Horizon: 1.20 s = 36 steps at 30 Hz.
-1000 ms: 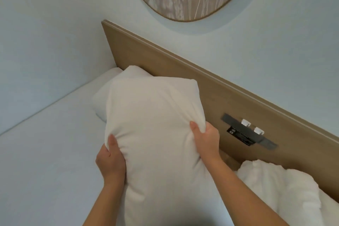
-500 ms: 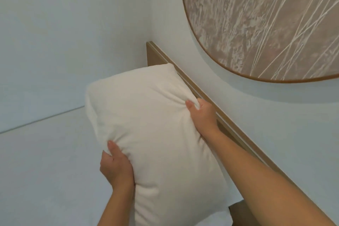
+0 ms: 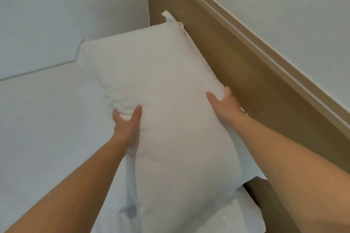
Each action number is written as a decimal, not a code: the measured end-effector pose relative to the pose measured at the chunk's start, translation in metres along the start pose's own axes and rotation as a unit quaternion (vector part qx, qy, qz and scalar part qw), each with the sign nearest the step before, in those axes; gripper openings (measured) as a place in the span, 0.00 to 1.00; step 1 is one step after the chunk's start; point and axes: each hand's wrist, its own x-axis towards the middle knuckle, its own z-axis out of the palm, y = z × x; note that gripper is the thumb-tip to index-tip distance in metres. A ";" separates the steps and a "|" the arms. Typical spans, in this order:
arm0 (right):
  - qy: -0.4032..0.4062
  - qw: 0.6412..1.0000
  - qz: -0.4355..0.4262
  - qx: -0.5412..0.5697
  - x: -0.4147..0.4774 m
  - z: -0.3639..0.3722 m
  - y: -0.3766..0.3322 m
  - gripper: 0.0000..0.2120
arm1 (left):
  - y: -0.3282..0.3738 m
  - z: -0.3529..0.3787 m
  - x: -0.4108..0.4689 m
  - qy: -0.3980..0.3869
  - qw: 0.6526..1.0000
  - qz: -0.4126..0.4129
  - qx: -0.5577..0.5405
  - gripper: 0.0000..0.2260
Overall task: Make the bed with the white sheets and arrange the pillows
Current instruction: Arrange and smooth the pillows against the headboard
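Note:
A white pillow (image 3: 161, 89) lies lengthwise along the wooden headboard (image 3: 236, 58), its far end near the corner of the wall. My left hand (image 3: 127, 125) grips its left edge, thumb on top and fingers tucked under the bunched fabric. My right hand (image 3: 224, 105) holds the right edge beside the headboard, thumb on top, fingers hidden behind the pillow. Under and left of the pillow the white sheet (image 3: 47, 128) covers the mattress smoothly. Another white layer, perhaps a second pillow (image 3: 244, 212), shows beneath the near end.
A pale wall (image 3: 66, 9) bounds the bed on the left and meets the headboard at the corner. The wall above the headboard (image 3: 284, 2) is plain. A dark gap (image 3: 261, 200) opens between bedding and headboard at lower right.
The pillow has come down from a raised, upright hold to lie against the headboard. My view has dropped, so the round wall picture is out of sight. Both hands kept their hold on its sides.

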 end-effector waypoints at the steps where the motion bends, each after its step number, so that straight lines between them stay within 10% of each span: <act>1: -0.015 0.999 0.007 0.031 0.011 0.000 -0.003 0.39 | -0.003 0.002 0.006 -0.004 1.000 -0.014 -0.011 0.45; 4: 0.064 0.993 -0.045 0.085 0.027 -0.010 -0.013 0.11 | -0.001 0.016 0.008 -0.039 0.997 -0.010 -0.071 0.45; 9: 0.249 0.957 -0.152 -0.003 0.015 -0.052 -0.027 0.08 | 0.024 0.032 0.009 -0.071 0.994 0.034 -0.079 0.53; 13: 0.156 0.940 -0.224 -0.204 0.000 -0.008 -0.037 0.25 | 0.018 0.034 0.005 0.065 0.991 0.041 0.109 0.54; 17: 0.091 0.922 -0.251 -0.280 0.013 0.061 -0.013 0.27 | 0.028 0.040 0.012 0.153 0.848 0.339 0.378 0.36; 21: 0.117 0.925 -0.235 -0.274 0.050 0.089 0.013 0.29 | 0.001 0.060 0.053 0.109 0.784 0.322 0.519 0.33; 36: 0.076 0.928 -0.249 -0.267 0.002 0.078 0.052 0.29 | -0.035 0.066 0.000 0.063 0.781 0.346 0.516 0.31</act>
